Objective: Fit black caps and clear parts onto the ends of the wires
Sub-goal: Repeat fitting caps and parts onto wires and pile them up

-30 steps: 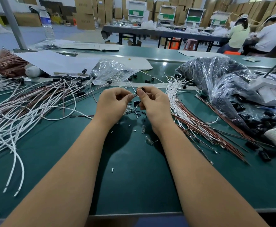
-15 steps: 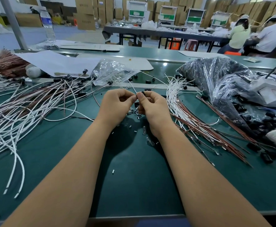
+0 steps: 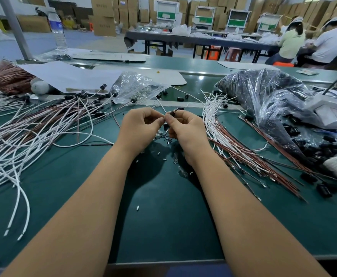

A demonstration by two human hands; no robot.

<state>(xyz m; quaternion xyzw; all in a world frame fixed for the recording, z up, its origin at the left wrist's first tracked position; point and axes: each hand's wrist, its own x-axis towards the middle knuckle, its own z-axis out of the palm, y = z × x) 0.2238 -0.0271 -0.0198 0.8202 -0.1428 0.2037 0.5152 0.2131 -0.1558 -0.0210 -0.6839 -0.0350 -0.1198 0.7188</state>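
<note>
Cardboard cartons stack high at the back of a factory hall, where two seated workers bend over a long dark table. On our side, a green work table carries the job. We see both bare forearms reaching forward to its middle, the hands meeting just above the surface. Our left hand has its fingers curled, thumb and forefinger pinching a thin white wire that runs away toward the far edge. Our right hand is likewise curled, its fingertips gripping a small black cap right against the left hand's fingertips; whether the wire end already sits inside the cap we cannot tell, as the parts are tiny and partly covered. Beneath the hands lies a scatter of small clear parts and black bits. Left of us spreads a loose tangle of white and brown wires, several already tipped with black caps at their far ends. To the right, a straighter bundle of wires fans across the table, beside a large clear bag of black caps. A smaller clear bag rests behind the hands, a water bottle stands far left
</note>
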